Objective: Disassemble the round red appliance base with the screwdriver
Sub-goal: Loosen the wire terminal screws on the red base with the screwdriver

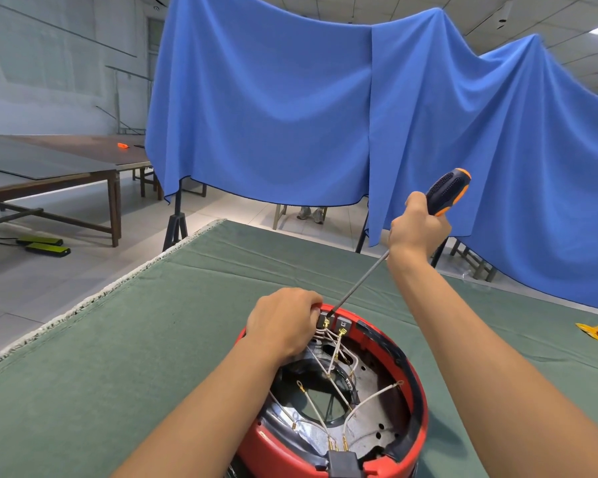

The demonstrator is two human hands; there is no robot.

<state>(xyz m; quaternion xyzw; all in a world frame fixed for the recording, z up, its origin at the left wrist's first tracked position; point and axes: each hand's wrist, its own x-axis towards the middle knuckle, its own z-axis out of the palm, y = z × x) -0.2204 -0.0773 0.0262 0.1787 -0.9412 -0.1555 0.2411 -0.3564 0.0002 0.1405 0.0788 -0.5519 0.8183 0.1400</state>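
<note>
Screwdriver (394, 250) clamped in right hand (416, 225) fingers, left hand (283, 322) fingers gripping one red base (415, 391) rim, two hands

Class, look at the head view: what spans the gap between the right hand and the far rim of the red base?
In the head view, the screwdriver's metal shaft runs from the right hand down to the red base's far rim, above the green cloth.

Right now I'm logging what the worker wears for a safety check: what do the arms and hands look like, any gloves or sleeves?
Both forearms are bare as far as the frame shows; no sleeves are visible. The left hand and right hand wear no gloves. No watch, bracelet or ring shows on the visible wrists or fingers.
</note>
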